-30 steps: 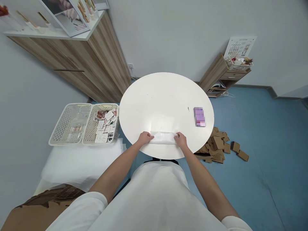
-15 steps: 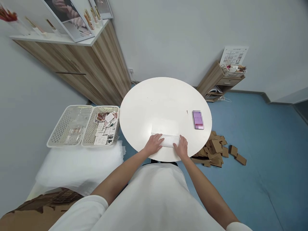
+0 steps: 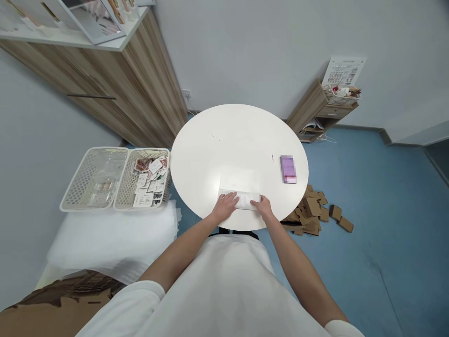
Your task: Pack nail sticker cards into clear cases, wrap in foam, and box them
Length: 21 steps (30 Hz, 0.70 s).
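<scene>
A white wrapping sheet point(image 3: 245, 201), apparently thin foam, is folded into a long flat bundle near the front edge of the round white table point(image 3: 199, 145). A faint, thin unfolded part of it seems to lie flat behind the bundle. Across the bundle's left end rests my left hand point(image 3: 225, 207), fingers stretched out over the top and pressing down. My right hand point(image 3: 263, 206) pinches the right end between thumb and fingers. Whether anything is wrapped inside is hidden. To the right, a purple pixelated phone-shaped object point(image 3: 288, 169) lies on the table.
On the left, a white basket point(image 3: 117, 203) holds cards and small packets beside another basket point(image 3: 66, 201) with clear plastic packaging. White sheets point(image 3: 115, 238) are stacked below them. Cardboard boxes point(image 3: 312, 208) lie on the floor at right. A wooden cabinet point(image 3: 140, 79) stands back left.
The bundle looks flatter, and my right hand has gone from resting at its end to pinching it. My left hand has stayed on the left end. The view has shifted slightly.
</scene>
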### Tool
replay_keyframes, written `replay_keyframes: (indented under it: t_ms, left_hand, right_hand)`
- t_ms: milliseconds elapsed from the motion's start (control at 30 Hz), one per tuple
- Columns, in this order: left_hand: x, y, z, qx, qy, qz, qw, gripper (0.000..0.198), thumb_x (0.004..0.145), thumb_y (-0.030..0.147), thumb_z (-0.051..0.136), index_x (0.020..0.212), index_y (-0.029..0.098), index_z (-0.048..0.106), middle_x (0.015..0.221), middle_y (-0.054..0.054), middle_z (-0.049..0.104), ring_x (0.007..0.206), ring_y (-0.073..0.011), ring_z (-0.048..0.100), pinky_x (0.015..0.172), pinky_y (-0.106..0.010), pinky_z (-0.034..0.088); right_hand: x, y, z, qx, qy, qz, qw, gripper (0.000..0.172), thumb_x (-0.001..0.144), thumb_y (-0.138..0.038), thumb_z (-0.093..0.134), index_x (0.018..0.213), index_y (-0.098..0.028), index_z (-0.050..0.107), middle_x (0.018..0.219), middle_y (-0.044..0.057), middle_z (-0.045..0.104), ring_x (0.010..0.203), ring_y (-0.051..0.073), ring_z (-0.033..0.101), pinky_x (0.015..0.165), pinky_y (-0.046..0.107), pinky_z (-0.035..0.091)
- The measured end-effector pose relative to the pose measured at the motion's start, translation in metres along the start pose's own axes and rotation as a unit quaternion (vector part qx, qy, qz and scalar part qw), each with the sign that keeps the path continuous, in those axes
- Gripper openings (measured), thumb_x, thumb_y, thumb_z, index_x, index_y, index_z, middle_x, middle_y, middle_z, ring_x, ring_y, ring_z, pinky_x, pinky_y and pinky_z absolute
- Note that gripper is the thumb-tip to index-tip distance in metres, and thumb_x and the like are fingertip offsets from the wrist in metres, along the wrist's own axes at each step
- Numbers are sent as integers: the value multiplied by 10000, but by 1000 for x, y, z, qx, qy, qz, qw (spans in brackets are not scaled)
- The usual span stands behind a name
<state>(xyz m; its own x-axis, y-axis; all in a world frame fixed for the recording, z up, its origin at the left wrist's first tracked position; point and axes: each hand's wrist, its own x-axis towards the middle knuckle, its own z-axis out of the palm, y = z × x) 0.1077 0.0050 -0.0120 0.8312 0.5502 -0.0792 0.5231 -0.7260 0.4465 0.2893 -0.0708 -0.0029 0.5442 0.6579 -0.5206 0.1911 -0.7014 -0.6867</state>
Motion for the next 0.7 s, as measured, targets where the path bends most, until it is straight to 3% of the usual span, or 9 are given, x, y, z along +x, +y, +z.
replay_keyframes:
  t_ms: [100,233,367,567,633,700]
  left_hand:
    - [0,0,0,5,0,5,1000,442,764,164,494,1187,258,409,1348,-87,362,1239,-252,316,963,-428,245]
    - [0,0,-1,0,-4,-3,1000,446,760,167,499,1185,271,409,1347,-78,365,1238,-250,317,965,-429,241]
    - [1,1,-2,9,-11,-8,1000,457,749,162,508,1179,281,408,1345,-65,367,1237,-243,317,968,-426,242]
    - [-2,3,-5,6,3,-14,1000,471,738,166,515,1182,280,408,1368,-65,321,1263,-263,253,978,-439,227]
    - [-10,3,-4,-4,28,-79,997,508,739,262,539,1217,269,367,1403,-88,237,1274,-301,207,973,-473,222]
    - [-21,1,3,-34,56,-210,976,593,745,395,523,1266,236,290,1407,-137,187,1263,-344,202,934,-511,262]
  right_hand:
    - [-2,0,-3,-24,-17,-15,999,238,665,-383,529,794,-183,527,795,41,583,681,159,535,576,258,411]
    - [-2,-4,-3,-69,45,-30,996,195,691,-396,466,644,-208,447,636,-1,499,554,131,440,510,253,360]
    - [-1,-19,12,-49,47,-71,995,118,684,-328,456,696,-211,460,642,-11,506,566,130,458,542,249,389]
    - [-2,-28,27,-64,-68,-105,990,216,732,-257,411,898,-187,531,755,13,579,654,129,545,665,259,437]
    - [-4,-24,25,-117,-68,-150,979,257,730,-223,427,958,-188,540,839,31,566,761,146,549,729,272,427]
    - [-7,-19,24,-162,-48,-189,967,300,718,-218,466,1010,-201,534,961,52,515,876,169,524,768,283,417]
